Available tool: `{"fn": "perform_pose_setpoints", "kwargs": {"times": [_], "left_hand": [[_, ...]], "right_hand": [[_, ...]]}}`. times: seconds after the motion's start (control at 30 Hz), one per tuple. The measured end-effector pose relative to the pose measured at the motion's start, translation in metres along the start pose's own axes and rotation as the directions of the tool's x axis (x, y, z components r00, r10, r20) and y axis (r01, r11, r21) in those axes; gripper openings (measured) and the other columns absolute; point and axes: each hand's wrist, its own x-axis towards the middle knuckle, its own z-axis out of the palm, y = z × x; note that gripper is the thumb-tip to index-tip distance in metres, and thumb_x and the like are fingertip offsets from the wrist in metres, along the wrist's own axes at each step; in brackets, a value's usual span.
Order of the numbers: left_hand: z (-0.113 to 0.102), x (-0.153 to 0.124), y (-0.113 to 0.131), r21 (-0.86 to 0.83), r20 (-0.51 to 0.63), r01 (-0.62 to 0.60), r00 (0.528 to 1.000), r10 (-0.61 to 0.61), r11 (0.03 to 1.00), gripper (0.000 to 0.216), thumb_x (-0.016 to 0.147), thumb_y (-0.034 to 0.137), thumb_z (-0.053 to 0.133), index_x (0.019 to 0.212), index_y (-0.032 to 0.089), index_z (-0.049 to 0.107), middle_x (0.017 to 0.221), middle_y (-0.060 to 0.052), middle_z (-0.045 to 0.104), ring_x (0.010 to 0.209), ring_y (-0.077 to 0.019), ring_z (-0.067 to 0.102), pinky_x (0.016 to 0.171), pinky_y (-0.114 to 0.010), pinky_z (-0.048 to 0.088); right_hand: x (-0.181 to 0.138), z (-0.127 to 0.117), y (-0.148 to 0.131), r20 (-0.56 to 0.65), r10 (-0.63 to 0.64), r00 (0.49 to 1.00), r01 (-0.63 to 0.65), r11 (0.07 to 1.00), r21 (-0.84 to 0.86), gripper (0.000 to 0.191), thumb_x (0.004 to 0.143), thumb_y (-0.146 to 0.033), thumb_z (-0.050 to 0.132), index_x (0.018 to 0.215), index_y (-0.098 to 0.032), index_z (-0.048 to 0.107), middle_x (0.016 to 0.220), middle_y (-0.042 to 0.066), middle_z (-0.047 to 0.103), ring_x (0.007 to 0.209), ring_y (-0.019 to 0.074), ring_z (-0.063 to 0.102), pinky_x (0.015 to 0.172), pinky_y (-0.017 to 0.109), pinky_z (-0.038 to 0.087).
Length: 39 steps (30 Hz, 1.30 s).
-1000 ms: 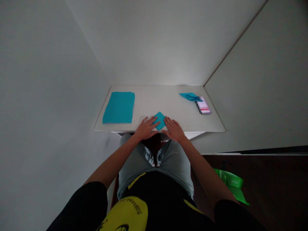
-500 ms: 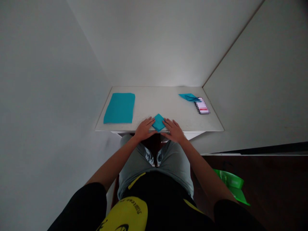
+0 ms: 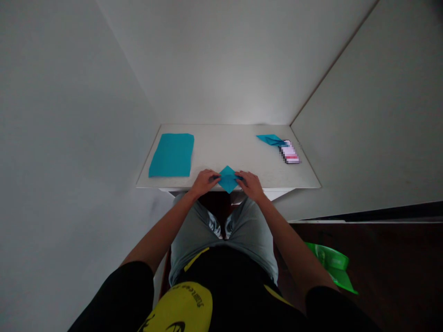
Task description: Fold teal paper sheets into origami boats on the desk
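Note:
A small folded piece of teal paper (image 3: 228, 178), diamond-shaped, is held at the near edge of the white table (image 3: 228, 147). My left hand (image 3: 204, 182) pinches its left corner with curled fingers. At its right corner my right hand (image 3: 252, 185) grips it the same way. The paper's lower tip hangs just past the table edge. Farther off, a flat stack of teal sheets (image 3: 172, 155) lies on the table's left side, and a finished folded teal shape (image 3: 270, 139) sits at the back right.
A pixelated card-like object (image 3: 290, 153) lies beside the folded shape at the right. White walls close in the table on the left, back and right. A green object (image 3: 330, 265) lies on the dark floor at my right. My knees are under the table edge.
Both hands went from lying flat on the paper to pinching its side corners. The paper has been pulled toward the table's near edge and lifted a little.

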Motion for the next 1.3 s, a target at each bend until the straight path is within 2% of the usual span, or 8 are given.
{"fn": "perform_pose_setpoints", "kwargs": {"times": [0.23,0.37,0.53,0.73,0.83,1.03,1.13,1.3], "left_hand": [[0.007,0.006,0.006,0.036,-0.064,0.149,0.987,-0.147,0.988,0.032,0.098,0.031,0.075,0.129,0.022,0.077,0.088,-0.002,0.077,0.085,-0.0204,0.069,0.089,-0.035,0.053],[0.008,0.005,0.012,0.139,-0.095,0.183,0.981,-0.171,0.973,0.043,0.101,0.036,0.071,0.142,0.024,0.071,0.100,-0.005,0.077,0.099,-0.0243,0.070,0.099,-0.040,0.051],[0.007,-0.001,0.018,0.263,0.026,-0.016,1.000,0.010,0.965,0.049,0.108,0.027,0.052,0.155,0.030,0.064,0.159,-0.009,0.063,0.148,-0.0308,0.054,0.121,-0.050,0.041],[0.001,-0.011,0.023,0.269,0.289,-0.237,0.944,0.157,0.933,0.078,0.102,0.051,0.067,0.170,0.022,0.044,0.175,-0.013,0.045,0.166,-0.0324,0.035,0.138,-0.053,0.019],[0.000,-0.016,0.021,0.273,0.313,-0.245,0.937,0.155,0.930,0.071,0.102,0.038,0.066,0.169,0.021,0.047,0.176,-0.014,0.044,0.167,-0.0296,0.036,0.138,-0.052,0.023],[0.001,-0.016,0.026,0.136,0.234,-0.132,0.967,0.098,0.982,0.041,0.100,0.019,0.061,0.138,0.028,0.076,0.150,-0.008,0.072,0.146,-0.0275,0.063,0.131,-0.055,0.037],[-0.007,-0.003,0.039,-0.057,0.128,0.039,0.991,-0.032,0.998,0.028,0.105,0.035,0.062,0.121,0.024,0.082,0.119,-0.008,0.084,0.113,-0.0262,0.077,0.106,-0.043,0.057],[-0.028,0.028,0.048,-0.386,0.103,0.250,0.968,-0.227,0.888,0.044,0.096,0.061,0.071,0.102,0.018,0.078,0.090,-0.004,0.079,0.084,-0.0213,0.072,0.075,-0.030,0.058]], "right_hand": [[0.006,0.003,-0.015,-0.087,0.167,0.982,-0.169,0.985,-0.024,0.041,0.109,-0.038,0.053,0.145,-0.025,0.068,0.136,0.010,0.079,0.125,0.0312,0.070,0.109,0.049,0.047],[0.002,0.001,-0.018,-0.108,0.117,0.987,-0.124,0.990,-0.060,0.048,0.111,-0.038,0.049,0.157,-0.029,0.060,0.138,0.010,0.077,0.124,0.0304,0.069,0.106,0.046,0.047],[-0.005,0.002,-0.015,-0.047,-0.025,0.999,0.017,0.985,-0.174,0.044,0.114,-0.041,0.043,0.149,-0.036,0.069,0.160,0.005,0.065,0.138,0.0304,0.064,0.111,0.050,0.045],[-0.013,-0.006,-0.004,0.126,-0.168,0.978,0.190,0.964,-0.188,0.052,0.111,-0.036,0.047,0.162,-0.034,0.057,0.168,0.002,0.057,0.155,0.0296,0.052,0.124,0.055,0.035],[-0.017,-0.011,0.001,0.179,-0.224,0.958,0.252,0.955,-0.154,0.063,0.101,-0.039,0.062,0.163,-0.032,0.056,0.169,0.004,0.055,0.156,0.0309,0.051,0.128,0.055,0.031],[-0.014,-0.008,-0.005,0.058,-0.154,0.986,0.154,0.988,0.010,0.031,0.105,-0.036,0.059,0.128,-0.029,0.079,0.136,0.007,0.080,0.133,0.0289,0.070,0.116,0.051,0.043],[-0.003,-0.011,-0.016,-0.067,-0.037,0.997,0.048,0.983,0.178,0.030,0.107,-0.047,0.059,0.114,-0.028,0.081,0.115,0.008,0.084,0.113,0.0291,0.075,0.108,0.050,0.049],[0.028,-0.024,-0.023,-0.133,0.136,0.982,-0.034,0.813,0.582,0.043,0.097,-0.066,0.070,0.108,-0.025,0.077,0.101,0.005,0.080,0.093,0.0246,0.072,0.090,0.041,0.059]]}}
